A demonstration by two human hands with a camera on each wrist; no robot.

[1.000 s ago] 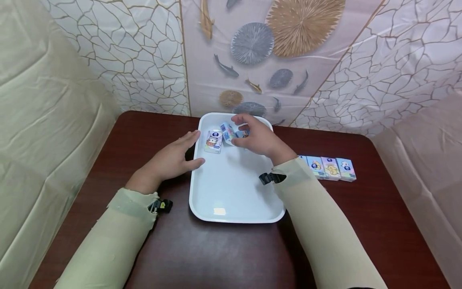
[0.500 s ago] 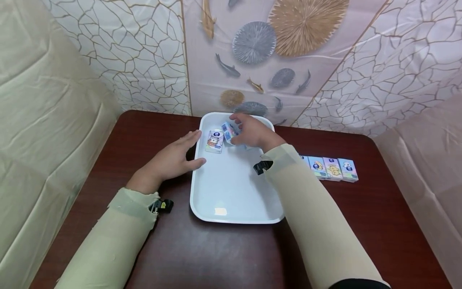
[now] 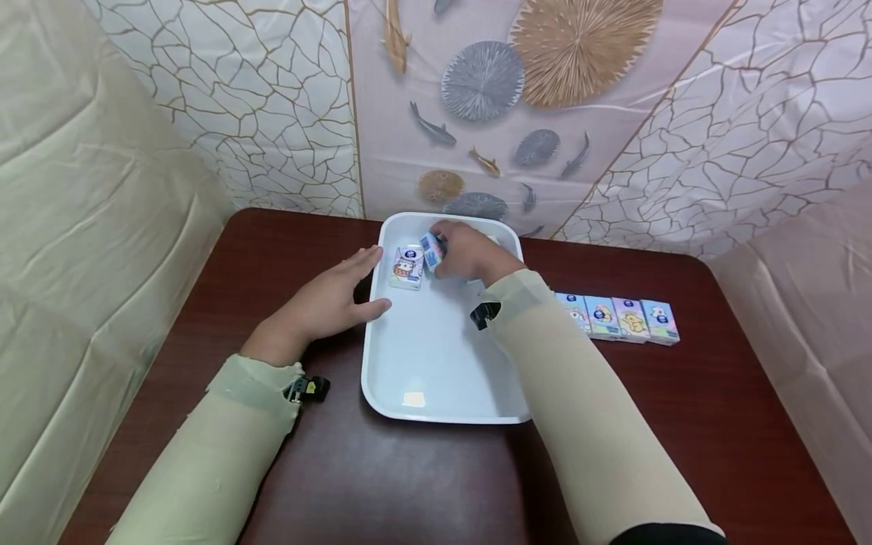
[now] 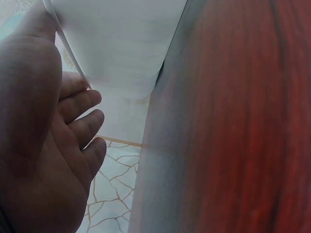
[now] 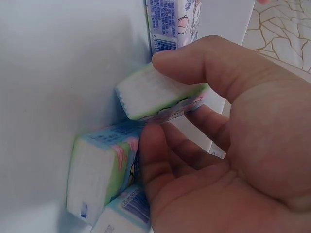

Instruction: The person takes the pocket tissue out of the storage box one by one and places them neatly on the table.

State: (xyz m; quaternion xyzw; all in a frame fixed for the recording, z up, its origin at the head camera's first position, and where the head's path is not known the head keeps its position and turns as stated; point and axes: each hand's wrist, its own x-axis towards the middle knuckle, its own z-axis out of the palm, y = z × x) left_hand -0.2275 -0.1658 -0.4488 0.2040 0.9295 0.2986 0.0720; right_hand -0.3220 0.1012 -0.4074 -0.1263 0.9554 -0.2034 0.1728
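A white tray [image 3: 436, 356] lies on the table. Inside its far end my right hand [image 3: 470, 253] pinches a small tissue pack [image 3: 432, 252] between thumb and fingers; the pack is tilted in the right wrist view. Just left of it, another tissue pack [image 3: 407, 266] with a cartoon cat lies face up. Two more packs, one of them a blue-and-green tissue pack [image 5: 95, 172], sit beside my fingers in the right wrist view, mostly covered by the hand in the head view. My left hand [image 3: 316, 306] touches the tray's left rim, its fingers extended and thumb spread.
On the dark red table [image 3: 708, 424], right of the tray, a row of several tissue packs [image 3: 630, 319] lies side by side, partly behind my right sleeve. A patterned cloth [image 3: 286, 106] hangs behind the table's far edge.
My right fingers have closed round the tilted tissue pack, and it has turned slightly. The right forearm has shifted left. My left hand stays at the tray rim.
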